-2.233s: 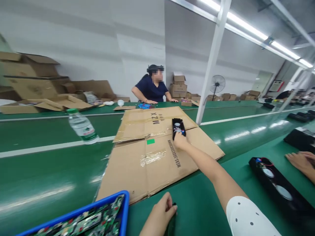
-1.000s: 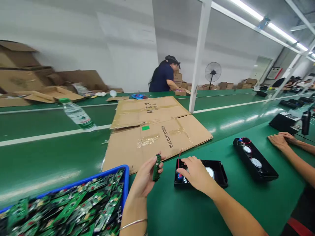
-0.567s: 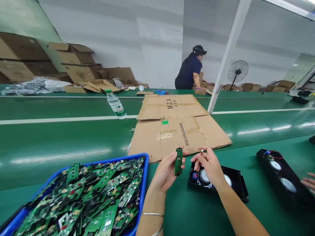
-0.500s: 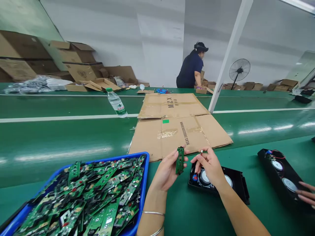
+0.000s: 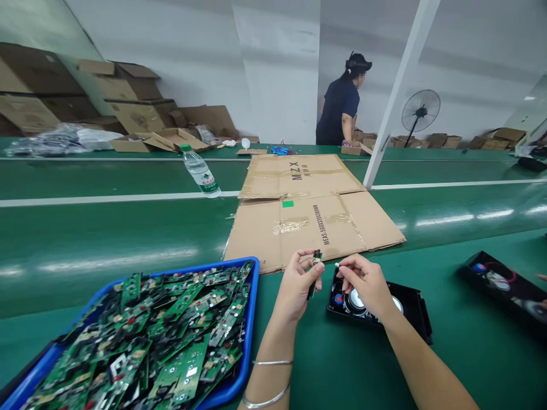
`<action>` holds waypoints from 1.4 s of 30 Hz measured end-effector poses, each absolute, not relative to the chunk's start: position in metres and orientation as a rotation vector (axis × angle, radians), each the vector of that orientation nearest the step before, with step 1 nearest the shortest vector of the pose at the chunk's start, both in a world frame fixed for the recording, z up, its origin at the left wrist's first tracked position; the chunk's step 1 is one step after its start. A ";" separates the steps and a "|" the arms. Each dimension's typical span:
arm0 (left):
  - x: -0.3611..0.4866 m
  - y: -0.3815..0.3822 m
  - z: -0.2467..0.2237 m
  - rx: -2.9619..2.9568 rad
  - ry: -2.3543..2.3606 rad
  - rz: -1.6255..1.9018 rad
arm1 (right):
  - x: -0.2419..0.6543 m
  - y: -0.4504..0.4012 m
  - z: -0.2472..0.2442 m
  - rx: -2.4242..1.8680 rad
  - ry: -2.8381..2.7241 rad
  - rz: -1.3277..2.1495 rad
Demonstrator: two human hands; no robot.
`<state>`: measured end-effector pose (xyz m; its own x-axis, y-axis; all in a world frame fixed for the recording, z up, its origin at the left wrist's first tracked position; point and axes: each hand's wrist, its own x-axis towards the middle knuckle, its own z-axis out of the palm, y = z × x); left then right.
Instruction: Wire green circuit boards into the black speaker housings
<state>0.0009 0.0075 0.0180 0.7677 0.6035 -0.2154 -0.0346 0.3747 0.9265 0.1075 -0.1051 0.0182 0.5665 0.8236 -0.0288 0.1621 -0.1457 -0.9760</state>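
Worktop (image 5: pixel 106 228): green, and we see it stretch across the room, a flattened cardboard sheet (image 5: pixel 311 210) lying on it.
Blue tray (image 5: pixel 252 319): we find it left of our hands, heaped with green circuit boards (image 5: pixel 162 336).
Speaker housing (image 5: pixel 405 310): black, open, just under our right hand.
Left hand (image 5: pixel 294 287): we pinch a small circuit board (image 5: pixel 314 272) upright.
Right hand (image 5: pixel 363 282): our fingertips close on a tiny white connector (image 5: pixel 337 265), near the board.
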 end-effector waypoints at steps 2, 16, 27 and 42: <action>0.002 0.007 0.016 1.237 0.638 0.472 | 0.105 -0.105 0.017 -1.703 -0.893 0.605; 0.000 0.002 0.023 1.783 0.663 0.249 | 0.099 -0.098 0.006 -1.742 -1.244 -0.029; -0.004 0.011 0.031 1.708 0.618 0.205 | 0.106 -0.094 0.003 -1.796 -1.203 0.022; -0.002 0.013 0.025 1.614 0.712 0.404 | 0.104 -0.095 0.012 -1.854 -1.160 0.163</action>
